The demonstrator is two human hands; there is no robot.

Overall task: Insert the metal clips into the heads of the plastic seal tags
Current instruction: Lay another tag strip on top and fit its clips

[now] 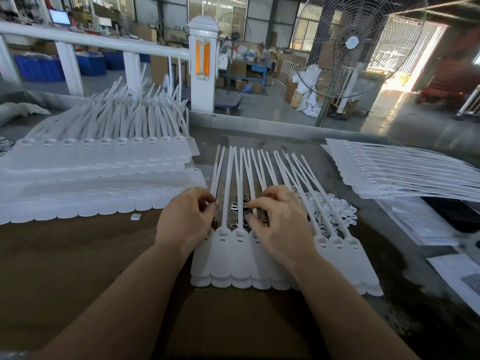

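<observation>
A joined strip of white plastic seal tags (241,258) lies flat in front of me, heads near the middle and tails fanned away. Between the tails, shiny metal clips (240,207) lie in a small heap. My left hand (185,220) hovers at the strip's left end, fingers curled and pinched at a tail; whether it holds a clip is hidden. My right hand (279,222) rests over the tags' heads, fingertips spread down on the clip heap. A pile of small white plastic pieces (330,210) lies under the tails on the right.
A tall stack of tag strips (98,178) fills the left of the table. More strips (405,172) lie stacked at the right, over paper sheets (420,224). One small white piece (135,217) sits alone. A white railing post (202,66) and a large fan (350,45) stand beyond.
</observation>
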